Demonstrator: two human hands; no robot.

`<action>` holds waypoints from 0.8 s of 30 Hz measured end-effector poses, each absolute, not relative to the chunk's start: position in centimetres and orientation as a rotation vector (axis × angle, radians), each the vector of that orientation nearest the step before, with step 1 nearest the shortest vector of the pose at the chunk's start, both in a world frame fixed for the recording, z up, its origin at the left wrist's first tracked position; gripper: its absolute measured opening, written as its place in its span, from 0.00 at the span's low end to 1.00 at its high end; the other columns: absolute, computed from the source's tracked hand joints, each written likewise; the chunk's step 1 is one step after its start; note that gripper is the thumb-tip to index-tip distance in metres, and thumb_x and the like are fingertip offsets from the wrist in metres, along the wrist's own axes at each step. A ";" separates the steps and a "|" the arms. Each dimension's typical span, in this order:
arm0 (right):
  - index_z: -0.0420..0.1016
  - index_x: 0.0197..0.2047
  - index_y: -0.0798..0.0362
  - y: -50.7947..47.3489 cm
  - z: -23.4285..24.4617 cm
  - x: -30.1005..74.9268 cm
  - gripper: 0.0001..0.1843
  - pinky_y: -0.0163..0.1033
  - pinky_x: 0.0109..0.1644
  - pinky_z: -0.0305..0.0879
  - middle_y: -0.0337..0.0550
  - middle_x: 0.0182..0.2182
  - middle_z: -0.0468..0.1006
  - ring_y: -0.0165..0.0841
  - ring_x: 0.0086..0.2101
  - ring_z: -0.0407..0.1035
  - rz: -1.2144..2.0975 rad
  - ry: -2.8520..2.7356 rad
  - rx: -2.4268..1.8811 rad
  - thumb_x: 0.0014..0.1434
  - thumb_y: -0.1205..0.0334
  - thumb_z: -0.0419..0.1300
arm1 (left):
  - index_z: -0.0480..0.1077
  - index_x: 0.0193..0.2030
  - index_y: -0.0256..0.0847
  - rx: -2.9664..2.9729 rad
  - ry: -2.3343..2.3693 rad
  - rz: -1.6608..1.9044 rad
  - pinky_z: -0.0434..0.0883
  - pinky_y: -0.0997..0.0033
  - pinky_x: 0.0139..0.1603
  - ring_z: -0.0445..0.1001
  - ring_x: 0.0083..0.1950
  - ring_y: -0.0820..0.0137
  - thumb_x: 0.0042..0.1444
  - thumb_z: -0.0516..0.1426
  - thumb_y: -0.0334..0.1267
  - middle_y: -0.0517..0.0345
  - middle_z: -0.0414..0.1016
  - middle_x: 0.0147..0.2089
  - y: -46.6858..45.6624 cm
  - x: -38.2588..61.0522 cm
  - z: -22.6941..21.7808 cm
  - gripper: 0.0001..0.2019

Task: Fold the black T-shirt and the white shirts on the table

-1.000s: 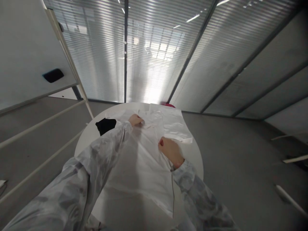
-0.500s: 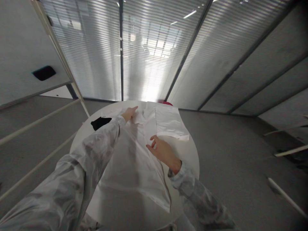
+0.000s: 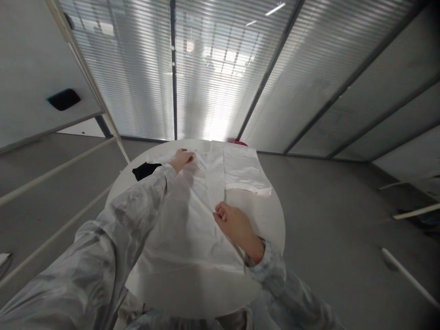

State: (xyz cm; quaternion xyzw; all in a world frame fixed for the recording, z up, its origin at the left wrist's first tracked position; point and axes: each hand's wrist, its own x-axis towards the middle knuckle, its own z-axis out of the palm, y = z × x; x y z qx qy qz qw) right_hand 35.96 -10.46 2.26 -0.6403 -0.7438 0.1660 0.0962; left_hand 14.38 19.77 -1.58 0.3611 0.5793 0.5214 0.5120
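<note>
A white shirt (image 3: 187,229) lies spread on a round white table (image 3: 271,220), collar at the far side. My left hand (image 3: 181,159) reaches to the far end and pinches the cloth near the collar. My right hand (image 3: 233,224) rests at the shirt's right edge, fingers curled onto the fabric's front strip. A folded white sleeve or second piece (image 3: 245,174) lies flat at the far right of the table. Both my arms wear pale patterned sleeves.
A black object (image 3: 144,170) sits at the table's left edge. A small red thing (image 3: 239,143) peeks past the far rim. A whiteboard on a white frame (image 3: 37,82) stands left. Glass walls with blinds stand behind; grey floor surrounds the table.
My right hand opened, then came down onto the shirt's right edge nearer me. My left hand stretched out flat and closed again near the collar. The shirt's front lies flatter.
</note>
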 end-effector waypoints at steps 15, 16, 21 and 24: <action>0.79 0.52 0.50 -15.2 2.5 35.7 0.11 0.43 0.46 0.68 0.51 0.45 0.86 0.45 0.45 0.81 0.329 -2.609 -1.991 0.70 0.56 0.66 | 0.79 0.26 0.42 2.093 1.283 0.289 0.63 0.66 0.34 0.75 0.30 0.66 0.59 0.63 0.70 0.53 0.80 0.27 7.2 14.3 -2.1 0.31; 0.79 0.53 0.50 -15.3 2.6 35.8 0.10 0.42 0.45 0.67 0.50 0.44 0.87 0.44 0.43 0.82 0.355 -2.620 -2.010 0.70 0.57 0.65 | 0.79 0.26 0.42 2.066 1.226 0.263 0.63 0.67 0.32 0.74 0.28 0.67 0.58 0.64 0.70 0.54 0.79 0.26 7.2 14.5 -2.3 0.30; 0.78 0.55 0.46 -15.9 3.5 34.8 0.10 0.41 0.43 0.65 0.45 0.44 0.88 0.42 0.40 0.83 0.458 -2.577 -1.944 0.73 0.57 0.63 | 0.76 0.27 0.40 1.804 1.060 0.361 0.63 0.72 0.27 0.71 0.23 0.72 0.52 0.72 0.56 0.59 0.77 0.23 8.5 15.3 -3.7 0.21; 0.77 0.59 0.45 -17.0 4.2 33.3 0.13 0.40 0.43 0.64 0.43 0.44 0.88 0.39 0.40 0.83 0.578 -2.539 -1.824 0.74 0.57 0.61 | 0.75 0.28 0.40 1.719 1.051 0.419 0.64 0.75 0.25 0.70 0.22 0.73 0.53 0.71 0.51 0.61 0.75 0.22 9.0 15.5 -4.5 0.17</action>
